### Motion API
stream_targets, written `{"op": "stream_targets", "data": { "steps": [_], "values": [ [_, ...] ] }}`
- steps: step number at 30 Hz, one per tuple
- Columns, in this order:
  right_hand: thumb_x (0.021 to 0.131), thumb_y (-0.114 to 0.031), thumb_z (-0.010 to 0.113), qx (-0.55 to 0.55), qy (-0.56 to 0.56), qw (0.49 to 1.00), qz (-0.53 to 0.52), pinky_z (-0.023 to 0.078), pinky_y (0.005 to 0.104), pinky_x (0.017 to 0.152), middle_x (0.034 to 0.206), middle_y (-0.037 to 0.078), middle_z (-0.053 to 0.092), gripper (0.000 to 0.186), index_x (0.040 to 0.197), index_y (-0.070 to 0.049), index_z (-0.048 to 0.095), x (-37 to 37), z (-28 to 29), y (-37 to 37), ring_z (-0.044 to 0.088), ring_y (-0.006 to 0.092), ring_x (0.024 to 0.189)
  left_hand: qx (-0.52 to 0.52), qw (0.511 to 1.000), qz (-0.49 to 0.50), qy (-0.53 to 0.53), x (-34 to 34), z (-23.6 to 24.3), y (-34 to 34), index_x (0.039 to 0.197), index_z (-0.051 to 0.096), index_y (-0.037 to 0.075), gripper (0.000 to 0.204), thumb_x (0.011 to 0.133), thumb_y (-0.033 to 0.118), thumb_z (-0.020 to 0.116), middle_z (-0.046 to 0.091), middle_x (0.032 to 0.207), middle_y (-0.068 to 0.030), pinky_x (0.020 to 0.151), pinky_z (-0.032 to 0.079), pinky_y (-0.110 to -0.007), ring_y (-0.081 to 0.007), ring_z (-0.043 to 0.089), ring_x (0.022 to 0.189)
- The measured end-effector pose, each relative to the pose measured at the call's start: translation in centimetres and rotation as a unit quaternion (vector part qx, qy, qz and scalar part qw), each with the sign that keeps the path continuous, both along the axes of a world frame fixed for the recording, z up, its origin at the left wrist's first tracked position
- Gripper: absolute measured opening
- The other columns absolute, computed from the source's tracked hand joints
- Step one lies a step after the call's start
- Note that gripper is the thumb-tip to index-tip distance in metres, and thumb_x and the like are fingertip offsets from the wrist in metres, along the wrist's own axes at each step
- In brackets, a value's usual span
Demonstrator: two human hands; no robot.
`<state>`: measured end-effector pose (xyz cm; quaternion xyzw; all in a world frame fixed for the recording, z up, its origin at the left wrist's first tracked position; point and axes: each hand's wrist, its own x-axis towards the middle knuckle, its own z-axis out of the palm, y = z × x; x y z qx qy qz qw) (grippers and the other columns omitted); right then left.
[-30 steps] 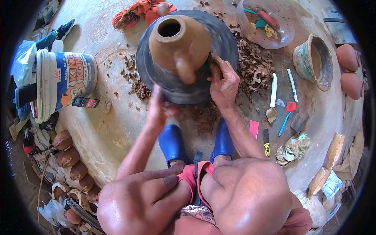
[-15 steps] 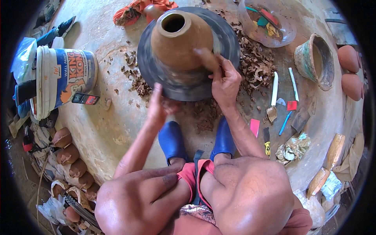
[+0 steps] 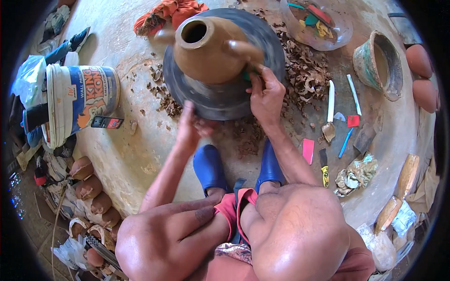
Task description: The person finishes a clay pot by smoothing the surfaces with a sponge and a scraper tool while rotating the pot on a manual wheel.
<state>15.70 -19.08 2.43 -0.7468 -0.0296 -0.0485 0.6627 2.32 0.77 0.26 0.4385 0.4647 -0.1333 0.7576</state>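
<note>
The right hand [image 3: 266,96] presses fingertips against the clay pot [image 3: 208,49] at its 4 o'clock; the left hand [image 3: 192,126], fingers loosely extended, touches the dark wheel [image 3: 220,96] rim at 6 o'clock. At 9 o'clock lies a white bucket [image 3: 79,100] with blue-orange label

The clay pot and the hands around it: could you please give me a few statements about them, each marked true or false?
1. The clay pot stands on a dark round wheel. True.
2. The right hand rests by the pot's base. True.
3. The left hand grips the bucket. False: it is at the wheel's near edge, apart from the bucket.
4. The pot's mouth is closed with a lid. False: it is open.
5. Clay shavings lie right of the wheel. True.
</note>
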Motion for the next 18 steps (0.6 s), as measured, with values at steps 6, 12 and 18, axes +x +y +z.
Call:
{"op": "stream_targets", "data": {
  "steps": [6,12,18],
  "values": [
    [0.095,0.004,0.065,-0.038,-0.014,0.999,0.006,0.056,0.0370,0.070,0.096,0.017,0.072,0.030,0.123,-0.003,0.074,-0.1,-0.3,0.2,0.072,0.0274,0.079,0.094,0.984,0.126,-0.084,2.0,-3.0,0.3,0.151,0.044,0.011,0.071,0.106,0.065,0.050,0.067,0.133,-0.0136,0.088,0.062,-0.044,-0.0291,0.072,0.112],
    [0.094,0.005,0.066,-0.045,-0.052,0.998,0.005,0.055,0.0387,0.072,0.098,0.018,0.072,0.031,0.123,-0.004,0.074,0.2,-1.1,-0.7,0.072,0.0333,0.082,-0.143,0.970,-0.198,0.015,-3.0,0.4,-8.8,0.163,0.027,0.011,0.087,0.104,0.071,0.049,0.070,0.127,-0.0229,0.086,0.060,-0.043,-0.0360,0.075,0.107],
    [0.093,0.006,0.065,-0.026,-0.048,0.998,-0.003,0.056,0.0390,0.072,0.098,0.018,0.072,0.031,0.122,-0.004,0.074,0.3,-1.0,-0.1,0.072,0.0339,0.082,0.088,0.994,0.048,-0.035,0.7,-1.7,2.1,0.164,0.029,0.019,0.084,0.102,0.070,0.054,0.052,0.154,-0.0118,0.095,0.052,-0.045,-0.0289,0.062,0.127]
  ]
}}
